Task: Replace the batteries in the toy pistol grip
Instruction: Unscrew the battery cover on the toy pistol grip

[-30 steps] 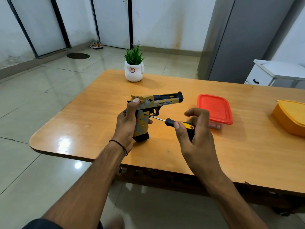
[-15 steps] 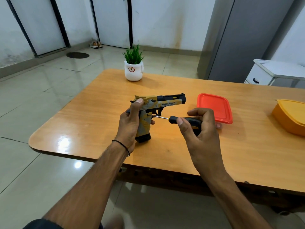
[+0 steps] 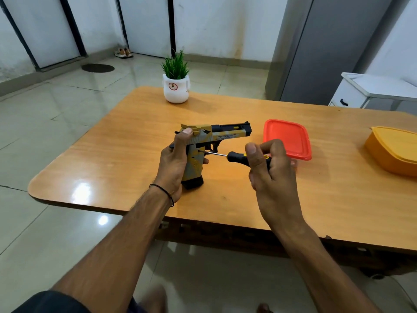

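Toy pistol [image 3: 203,141]: upright, butt down on the counter [image 3: 135,143], barrel pointing right. It stands nearer the person than the plant pot [image 3: 176,89], slightly to its right.
Red container [image 3: 291,136]: lid on, set on the counter to the right of the plant pot and nearer the person. Contents cannot be seen.
Yellow container [image 3: 392,150]: lid on, far right of the plant pot, cut by the frame edge. Contents cannot be seen.
Change: the screwdriver [image 3: 234,156] sloped down away from the grip a second ago and now lies nearly level, its tip still at the upper side of the grip. The right hand has risen and now overlaps the red container's near corner. The pistol's place is unchanged.
Left hand [image 3: 173,163]: wrapped round the back of the grip, thumb up on the rear of the slide, clamped on the pistol.
Right hand [image 3: 268,168]: fingers curled round the screwdriver's black-and-yellow handle, thumb on top.
Hands: apart, linked only by the screwdriver shaft.
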